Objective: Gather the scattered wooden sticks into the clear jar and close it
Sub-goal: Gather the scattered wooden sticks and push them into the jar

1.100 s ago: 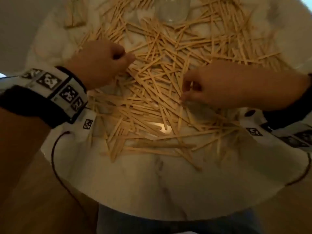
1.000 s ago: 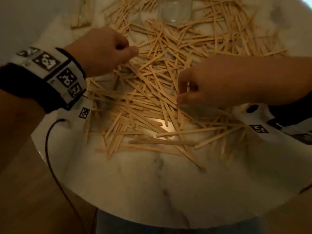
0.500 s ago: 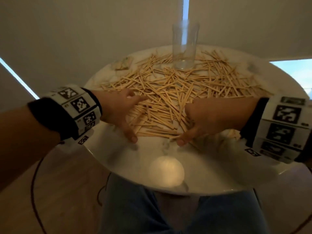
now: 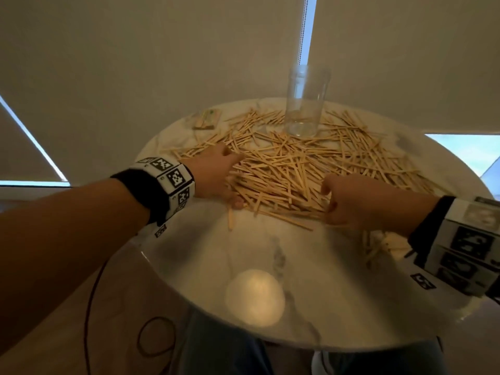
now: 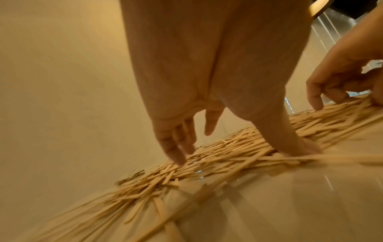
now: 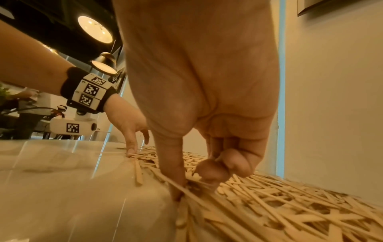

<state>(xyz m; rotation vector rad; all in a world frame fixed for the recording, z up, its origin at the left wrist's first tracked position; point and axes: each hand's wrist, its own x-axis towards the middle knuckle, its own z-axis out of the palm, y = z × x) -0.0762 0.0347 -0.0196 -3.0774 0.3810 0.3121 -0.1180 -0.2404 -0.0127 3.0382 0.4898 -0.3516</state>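
while sticks (image 4: 292,169) lie crisscross mid-frame between both hands, jar (image 4: 305,101) stands upright at top centre, past the pile. left hand (image 4: 213,174) spread flat on sticks, nearer. right hand (image 4: 349,201) curled, pinching some sticks. no lid seen.

The wooden sticks (image 4: 292,169) are thin, flat and pale tan, strewn crisscross in a broad loose heap over the far half of the round marble table (image 4: 270,266), some overlapping several deep. The clear jar (image 4: 305,101) stands upright and uncapped at the table's far edge, tall, straight-walled and empty, with sticks lying all round its base. One stick (image 4: 230,218) lies apart, just nearer than the heap's left end. A few more sit at the near right of the heap, toward the table's rim
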